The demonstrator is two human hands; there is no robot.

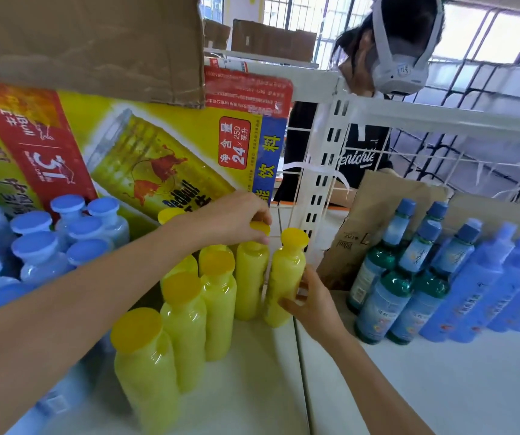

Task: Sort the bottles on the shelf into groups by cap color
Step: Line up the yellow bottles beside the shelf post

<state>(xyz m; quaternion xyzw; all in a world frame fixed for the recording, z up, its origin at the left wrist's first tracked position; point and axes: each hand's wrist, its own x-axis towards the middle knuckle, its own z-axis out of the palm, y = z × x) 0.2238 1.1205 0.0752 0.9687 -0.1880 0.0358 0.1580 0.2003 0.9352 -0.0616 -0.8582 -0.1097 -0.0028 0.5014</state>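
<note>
Two yellow plastic bottles are in your hands near the middle of the frame. Your left hand (pixel 233 219) reaches in from the left edge and pinches the flat yellow cap (pixel 260 228) of the first yellow bottle (pixel 251 277) between curled fingertips and thumb. Your right hand (pixel 313 304), coming up from the lower right, wraps its fingers round the lower body of the second yellow bottle (pixel 285 274), which leans slightly just to the right of the first. Whether either base is lifted off the white shelf (pixel 441 387) you cannot tell.

Both sit at the far end of a cluster of yellow-capped bottles (pixel 186 328) running toward the lower left. At the left edge stand clear bottles with blue caps (pixel 32 243). Right of centre are dark green bottles with blue caps (pixel 393 287), with solid blue bottles (pixel 488 277) beside them at the right edge. Behind the yellow group lies a yellow and red drinks carton (pixel 158 146) under a brown cardboard box (pixel 86 42). A white slotted upright (pixel 324 171) rises behind your hands, a brown paper bag (pixel 378 215) leans behind the green bottles, and another person (pixel 362 146) stands in the upper right.
</note>
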